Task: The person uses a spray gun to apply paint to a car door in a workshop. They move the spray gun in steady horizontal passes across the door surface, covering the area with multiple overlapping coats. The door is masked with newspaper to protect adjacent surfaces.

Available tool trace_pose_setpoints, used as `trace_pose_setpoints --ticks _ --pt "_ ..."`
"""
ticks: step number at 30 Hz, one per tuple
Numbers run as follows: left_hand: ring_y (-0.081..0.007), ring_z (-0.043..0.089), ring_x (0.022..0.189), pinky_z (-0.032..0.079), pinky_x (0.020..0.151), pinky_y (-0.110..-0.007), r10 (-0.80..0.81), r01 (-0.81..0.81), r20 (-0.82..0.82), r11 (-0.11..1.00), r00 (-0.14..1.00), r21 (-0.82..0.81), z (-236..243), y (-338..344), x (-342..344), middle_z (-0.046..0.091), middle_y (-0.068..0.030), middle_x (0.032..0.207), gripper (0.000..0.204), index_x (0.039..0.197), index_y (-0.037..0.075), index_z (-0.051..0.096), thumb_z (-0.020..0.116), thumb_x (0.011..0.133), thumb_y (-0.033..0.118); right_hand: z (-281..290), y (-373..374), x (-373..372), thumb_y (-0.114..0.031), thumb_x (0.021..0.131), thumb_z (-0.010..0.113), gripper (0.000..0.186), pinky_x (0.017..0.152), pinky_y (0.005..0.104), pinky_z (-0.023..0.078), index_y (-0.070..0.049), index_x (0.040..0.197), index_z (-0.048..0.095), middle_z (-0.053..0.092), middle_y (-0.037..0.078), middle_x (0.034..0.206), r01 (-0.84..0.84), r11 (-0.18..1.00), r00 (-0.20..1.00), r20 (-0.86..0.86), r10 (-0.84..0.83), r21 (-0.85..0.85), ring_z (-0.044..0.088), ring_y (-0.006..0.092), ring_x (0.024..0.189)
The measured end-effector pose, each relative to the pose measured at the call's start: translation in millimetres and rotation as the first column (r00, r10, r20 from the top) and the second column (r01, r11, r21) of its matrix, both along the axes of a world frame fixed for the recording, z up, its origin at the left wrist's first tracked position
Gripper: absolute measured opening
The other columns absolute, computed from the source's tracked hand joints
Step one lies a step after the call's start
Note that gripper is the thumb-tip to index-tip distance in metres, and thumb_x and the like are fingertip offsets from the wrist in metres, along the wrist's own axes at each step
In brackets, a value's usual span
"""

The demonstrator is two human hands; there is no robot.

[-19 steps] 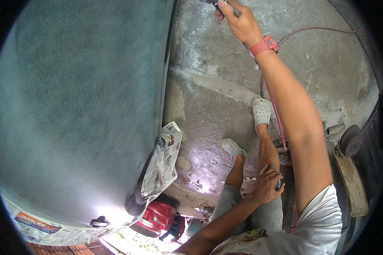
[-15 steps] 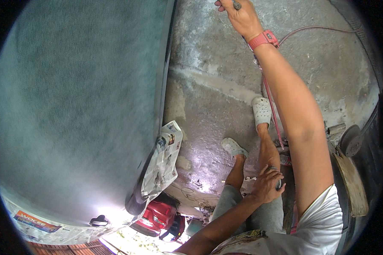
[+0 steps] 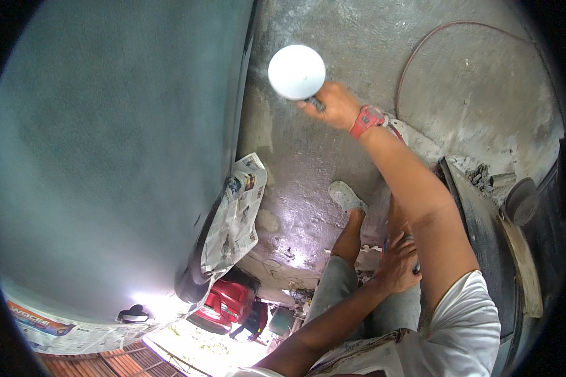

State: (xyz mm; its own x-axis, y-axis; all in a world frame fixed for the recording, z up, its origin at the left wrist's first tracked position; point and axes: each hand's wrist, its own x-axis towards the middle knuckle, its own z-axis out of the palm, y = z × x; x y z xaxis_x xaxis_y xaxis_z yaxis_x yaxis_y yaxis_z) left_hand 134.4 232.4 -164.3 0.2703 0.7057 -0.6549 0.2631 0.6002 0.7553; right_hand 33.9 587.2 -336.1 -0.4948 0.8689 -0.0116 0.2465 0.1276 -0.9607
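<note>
My right hand (image 3: 338,105), with a red watch at the wrist, is closed around the grip of a spray gun (image 3: 297,72); its round white cup faces up and hides most of the gun. It is held over the floor, just right of a large grey-green vehicle panel (image 3: 119,157), apart from it. My left hand (image 3: 397,265) rests by my knee, fingers curled around a small dark object that they mostly cover. Newspaper (image 3: 233,220) covers the panel's lower right edge, and more runs along its bottom near a dark handle (image 3: 133,314).
A reddish hose (image 3: 404,72) curves over the concrete floor (image 3: 308,163) at the right. Dark panels (image 3: 484,232), a wooden board (image 3: 523,264) and a round dark disc (image 3: 521,200) stand close by my right arm. A red vehicle (image 3: 227,305) is at the bottom.
My right hand has come down and toward me from the top edge, bringing the spray gun's white cup into view. The hose has shifted. My left hand stays by my knee.
</note>
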Motion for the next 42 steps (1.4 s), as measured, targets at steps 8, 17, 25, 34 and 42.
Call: trace_pose_setpoints --ticks 8,17,25,34,42 --pt "-0.0302 0.042 0.148 0.017 0.129 -0.05 -0.376 0.388 -0.178 0.921 0.91 0.043 25 32 -38 0.057 -0.0152 0.148 0.058 0.138 0.006 0.063 0.064 0.086 0.033 -13 -110 -69 -0.057 0.1 0.056 0.06 0.079 0.0529 0.056 0.003 0.098 0.067 0.067 0.022 0.092 -0.194 0.981 0.98 -0.041 0.193 -0.032 0.067 0.0438 0.087" --pt "-0.0305 0.042 0.147 0.017 0.129 -0.052 0.231 -0.161 0.323 0.96 0.918 -0.228 8 -2 -47 0.058 -0.0164 0.145 0.069 0.138 0.007 0.06 0.076 0.078 0.035 -22 -80 -55 -0.047 0.1 0.061 0.054 0.091 0.0504 0.055 0.001 0.125 0.067 0.072 0.027 0.114 -0.05 0.986 0.999 0.006 0.052 -0.161 0.069 0.0452 0.104" --pt "-0.0278 0.052 0.135 0.021 0.128 -0.054 0.172 -0.162 0.191 0.985 0.966 -0.064 -5 -13 -44 0.064 -0.0144 0.127 0.057 0.127 0.004 0.064 0.08 0.078 0.029 -59 7 -24 -0.056 0.1 0.057 0.063 0.089 0.0491 0.054 0.001 0.125 0.068 0.072 0.029 0.111 0.4 0.916 0.916 -0.02 -0.401 -0.035 0.07 0.0451 0.102" --pt "-0.0289 0.052 0.135 0.022 0.128 -0.055 -0.094 0.1 -0.043 0.979 0.995 0.178 8 8 -53 0.063 -0.015 0.129 0.053 0.125 0.003 0.064 0.079 0.08 0.028 -48 -29 -28 -0.047 0.097 0.064 0.051 0.085 0.0484 0.056 -0.001 0.115 0.073 0.073 0.026 0.105 0.243 0.967 0.97 -0.018 -0.243 0.073 0.07 0.0437 0.097" --pt "-0.0347 0.045 0.142 0.027 0.126 -0.05 0.059 -0.057 -0.04 0.997 0.997 0.047 3 -31 -40 0.057 -0.0171 0.142 0.065 0.139 0.004 0.057 0.077 0.081 0.023 -43 -114 -69 -0.045 0.095 0.063 0.043 0.081 0.048 0.059 -0.006 0.109 0.074 0.074 0.021 0.102 -0.138 0.99 0.99 -0.024 0.138 0.001 0.071 0.0417 0.091"
